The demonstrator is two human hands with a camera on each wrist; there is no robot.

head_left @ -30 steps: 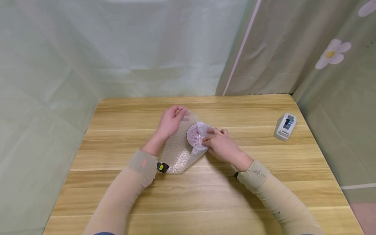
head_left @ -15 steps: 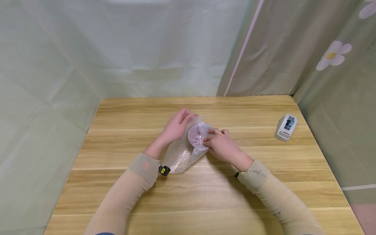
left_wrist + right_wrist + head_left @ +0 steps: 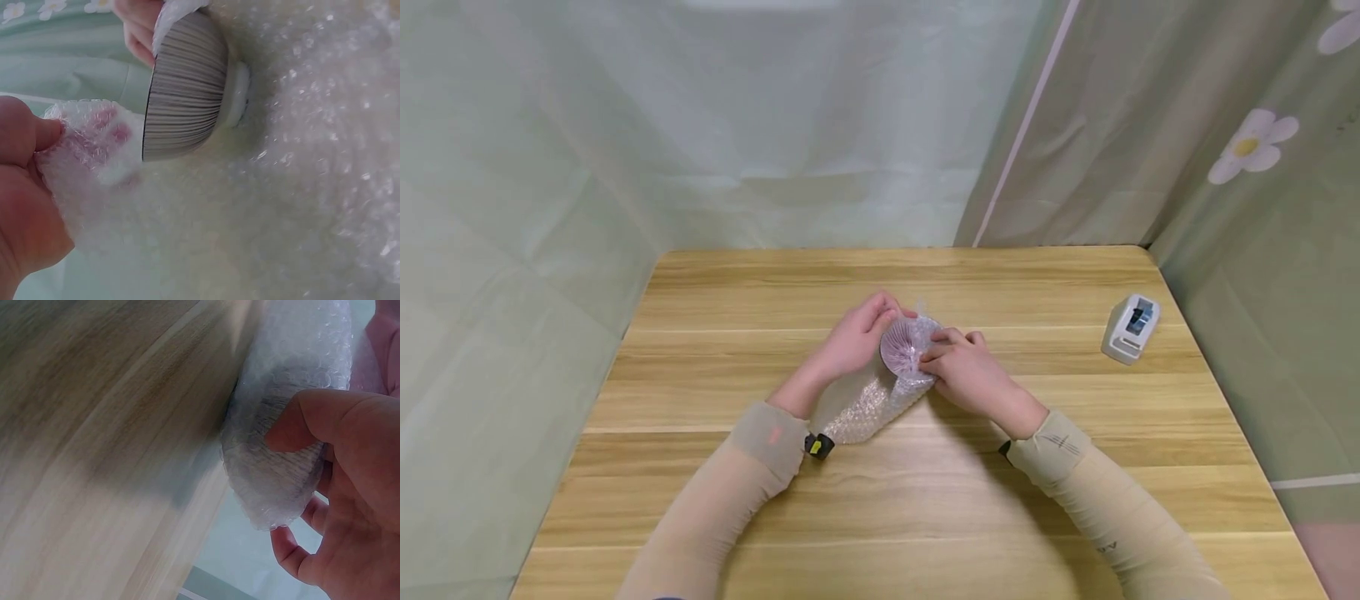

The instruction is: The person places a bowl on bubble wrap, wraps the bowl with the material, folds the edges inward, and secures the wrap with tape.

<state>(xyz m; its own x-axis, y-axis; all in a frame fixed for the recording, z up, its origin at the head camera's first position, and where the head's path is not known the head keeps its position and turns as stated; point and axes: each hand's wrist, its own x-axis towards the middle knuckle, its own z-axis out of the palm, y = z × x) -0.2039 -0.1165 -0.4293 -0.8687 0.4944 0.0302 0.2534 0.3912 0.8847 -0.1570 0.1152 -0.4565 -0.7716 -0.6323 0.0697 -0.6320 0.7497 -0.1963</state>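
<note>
A bowl (image 3: 895, 345) with fine dark stripes sits on a sheet of bubble wrap (image 3: 859, 415) near the table's middle. Its striped outside and white foot ring show in the left wrist view, where the bowl (image 3: 187, 87) stands between layers of wrap. My left hand (image 3: 854, 335) pinches the sheet's far left edge, drawn up beside the bowl's rim. With my right hand (image 3: 967, 372) I grip the bowl's right side through the wrap, fingers over the rim. In the right wrist view, wrap (image 3: 250, 481) covers that side, thumb pressed on it.
A white and grey tape dispenser (image 3: 1131, 327) stands at the table's right. The wooden table (image 3: 925, 508) ends at the back against hanging curtains (image 3: 820, 125).
My left hand has moved right and nearer, bringing the held edge of bubble wrap up to the bowl. My right hand has stayed on the bowl.
</note>
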